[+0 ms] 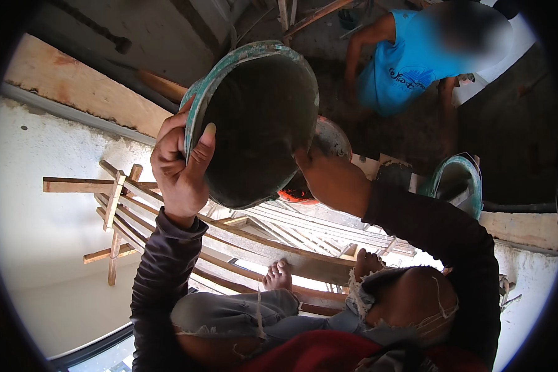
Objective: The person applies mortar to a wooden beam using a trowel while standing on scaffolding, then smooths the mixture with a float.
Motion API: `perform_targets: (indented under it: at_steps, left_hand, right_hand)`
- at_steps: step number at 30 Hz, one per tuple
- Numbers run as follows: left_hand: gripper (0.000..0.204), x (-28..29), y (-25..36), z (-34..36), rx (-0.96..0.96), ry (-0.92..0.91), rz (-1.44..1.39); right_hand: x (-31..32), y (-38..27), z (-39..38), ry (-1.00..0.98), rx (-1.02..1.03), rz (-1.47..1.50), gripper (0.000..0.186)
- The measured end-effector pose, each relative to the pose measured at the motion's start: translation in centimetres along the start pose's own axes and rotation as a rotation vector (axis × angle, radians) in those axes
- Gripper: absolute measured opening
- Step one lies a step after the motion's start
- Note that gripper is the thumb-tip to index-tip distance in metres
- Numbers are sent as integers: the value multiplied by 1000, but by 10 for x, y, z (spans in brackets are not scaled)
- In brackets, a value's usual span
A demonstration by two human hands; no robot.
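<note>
My left hand (pixel 181 164) grips the left rim of a green bucket (pixel 251 127) with a dark inside, its thumb over the lip. My right hand (pixel 332 183) holds the bucket at its lower right, fingers partly hidden at the rim. Just behind it is an orange bucket (pixel 297 196), mostly covered by the green one. A second green bucket (pixel 471 186) stands on the right beside pale boards. Below, my bare feet (pixel 278 276) are among wooden slats (pixel 310 263), and my knees in torn jeans show.
A person in a blue sleeveless shirt (pixel 397 74) bends in the dark area at upper right. A plywood edge (pixel 74 84) runs along the white wall (pixel 37 198) at left. Crossed timber bars (pixel 115 198) jut by that wall, with more boards below the buckets.
</note>
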State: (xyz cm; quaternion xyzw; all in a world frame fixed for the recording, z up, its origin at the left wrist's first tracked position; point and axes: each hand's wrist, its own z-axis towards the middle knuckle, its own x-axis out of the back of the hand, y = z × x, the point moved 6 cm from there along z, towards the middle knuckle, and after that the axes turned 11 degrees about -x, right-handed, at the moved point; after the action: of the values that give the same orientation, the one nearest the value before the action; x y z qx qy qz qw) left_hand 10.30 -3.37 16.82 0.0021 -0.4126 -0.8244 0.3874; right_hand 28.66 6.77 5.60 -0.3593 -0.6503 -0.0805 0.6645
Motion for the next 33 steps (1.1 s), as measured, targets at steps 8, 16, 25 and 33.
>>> perform_targets:
  at_steps: [8,16,25,33]
  left_hand:
    - [27,-5,0,-2,30,-10,-11]
    - [29,-8,4,2,-27,-16,0]
    - [25,-16,4,-1,-62,-49,29]
    - [25,-32,22,5,-251,-215,43]
  right_hand:
    - [-1,7,8,78,-8,10,39]
    - [22,12,14,268,6,69,41]
    - [22,20,21,267,14,109,38]
    - [-4,23,22,87,232,242,24]
